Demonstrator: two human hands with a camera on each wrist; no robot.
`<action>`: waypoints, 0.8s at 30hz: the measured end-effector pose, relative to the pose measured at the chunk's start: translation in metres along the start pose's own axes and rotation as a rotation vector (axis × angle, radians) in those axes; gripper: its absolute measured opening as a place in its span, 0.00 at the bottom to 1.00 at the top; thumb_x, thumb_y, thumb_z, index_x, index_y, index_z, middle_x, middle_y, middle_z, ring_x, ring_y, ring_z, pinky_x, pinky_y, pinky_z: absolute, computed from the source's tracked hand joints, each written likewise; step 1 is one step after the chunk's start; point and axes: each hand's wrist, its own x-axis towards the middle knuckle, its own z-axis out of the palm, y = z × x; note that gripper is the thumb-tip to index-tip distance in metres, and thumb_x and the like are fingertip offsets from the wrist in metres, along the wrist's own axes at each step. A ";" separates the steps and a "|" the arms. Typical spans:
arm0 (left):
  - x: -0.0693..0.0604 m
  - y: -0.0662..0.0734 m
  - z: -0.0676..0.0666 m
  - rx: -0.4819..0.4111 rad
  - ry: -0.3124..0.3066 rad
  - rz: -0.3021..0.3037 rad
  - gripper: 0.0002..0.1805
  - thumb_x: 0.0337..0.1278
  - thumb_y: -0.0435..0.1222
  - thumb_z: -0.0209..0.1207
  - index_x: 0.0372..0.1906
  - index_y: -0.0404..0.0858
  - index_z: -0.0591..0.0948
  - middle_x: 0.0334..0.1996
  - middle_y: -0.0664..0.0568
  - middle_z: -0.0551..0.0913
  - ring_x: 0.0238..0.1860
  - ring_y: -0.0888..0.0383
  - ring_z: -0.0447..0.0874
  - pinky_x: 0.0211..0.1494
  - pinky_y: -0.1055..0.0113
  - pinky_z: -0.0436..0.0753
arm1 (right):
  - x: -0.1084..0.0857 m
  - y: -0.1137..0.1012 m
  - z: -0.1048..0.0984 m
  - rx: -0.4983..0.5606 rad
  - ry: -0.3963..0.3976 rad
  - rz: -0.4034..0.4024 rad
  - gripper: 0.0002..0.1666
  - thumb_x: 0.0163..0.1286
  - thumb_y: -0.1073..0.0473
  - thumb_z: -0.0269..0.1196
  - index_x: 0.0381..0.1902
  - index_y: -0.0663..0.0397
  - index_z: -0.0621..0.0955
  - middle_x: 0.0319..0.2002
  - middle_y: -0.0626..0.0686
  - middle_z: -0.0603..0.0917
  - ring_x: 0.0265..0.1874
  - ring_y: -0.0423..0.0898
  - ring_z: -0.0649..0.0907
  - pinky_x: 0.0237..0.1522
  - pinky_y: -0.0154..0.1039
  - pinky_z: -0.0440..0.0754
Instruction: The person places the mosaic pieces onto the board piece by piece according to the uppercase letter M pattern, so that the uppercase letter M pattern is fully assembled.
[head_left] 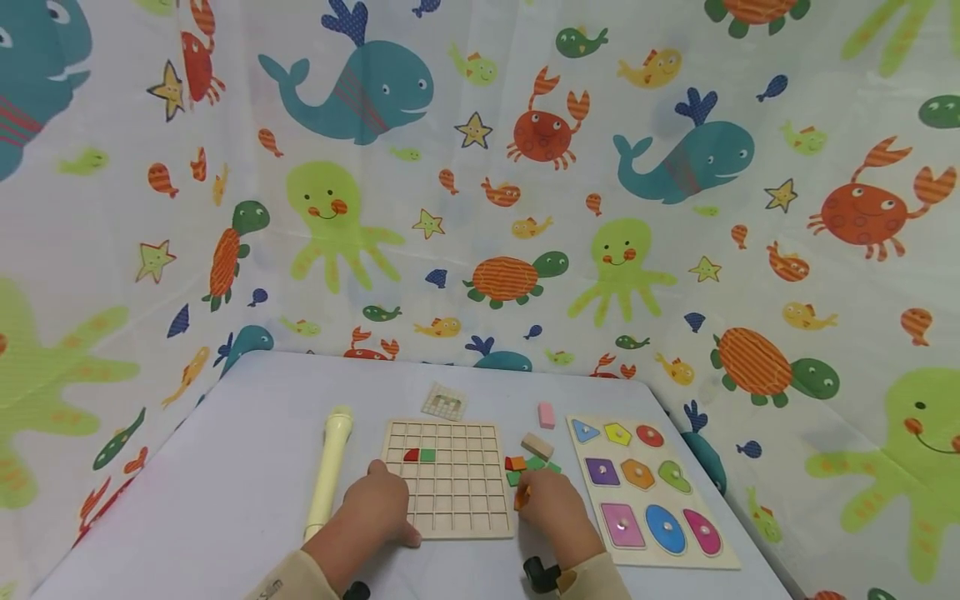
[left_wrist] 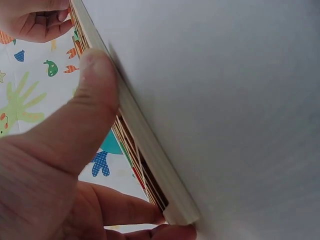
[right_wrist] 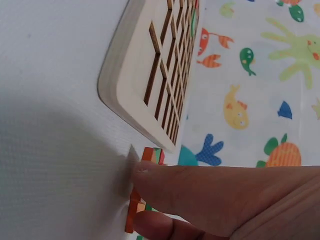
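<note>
A wooden grid board (head_left: 457, 534) lies on the white table, with a red and a green piece (head_left: 427, 456) side by side in its upper left cells. My left hand (head_left: 377, 505) grips the board's lower left corner, the thumb along the near edge in the left wrist view and the fingers at the left side. Just right of the board, my right hand (head_left: 553, 510) pinches an orange piece (head_left: 522, 498) low over the table. In the right wrist view, orange pieces (right_wrist: 131, 216) show at the thumb and fingertips, partly hidden. Green pieces (head_left: 535, 462) and other small ones lie beyond that hand.
A shape puzzle board (head_left: 660, 560) lies at the right. Behind the small pieces are a beige block (head_left: 537, 446) and a pink block (head_left: 546, 415). A small perforated piece (head_left: 444, 405) lies behind the grid board. At the left is a long pale yellow tube (head_left: 330, 467).
</note>
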 end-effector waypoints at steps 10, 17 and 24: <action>0.000 -0.001 0.001 0.020 -0.001 0.013 0.44 0.25 0.61 0.85 0.37 0.25 0.87 0.41 0.36 0.73 0.26 0.52 0.78 0.33 0.58 0.85 | 0.005 -0.006 -0.006 -0.006 0.061 -0.064 0.05 0.67 0.59 0.74 0.39 0.49 0.88 0.37 0.49 0.88 0.33 0.45 0.79 0.42 0.47 0.83; 0.000 -0.001 0.003 0.032 -0.006 0.020 0.43 0.27 0.62 0.84 0.35 0.26 0.87 0.43 0.34 0.73 0.25 0.53 0.78 0.31 0.59 0.84 | 0.007 -0.013 -0.009 0.025 0.057 -0.105 0.08 0.66 0.62 0.75 0.43 0.52 0.89 0.40 0.51 0.89 0.37 0.46 0.83 0.46 0.51 0.85; 0.000 -0.003 0.002 0.016 0.002 0.013 0.43 0.26 0.62 0.85 0.34 0.25 0.86 0.43 0.35 0.73 0.24 0.52 0.78 0.30 0.60 0.84 | 0.004 -0.025 -0.013 0.049 0.090 -0.126 0.09 0.66 0.61 0.76 0.42 0.52 0.88 0.40 0.51 0.89 0.38 0.46 0.84 0.44 0.49 0.85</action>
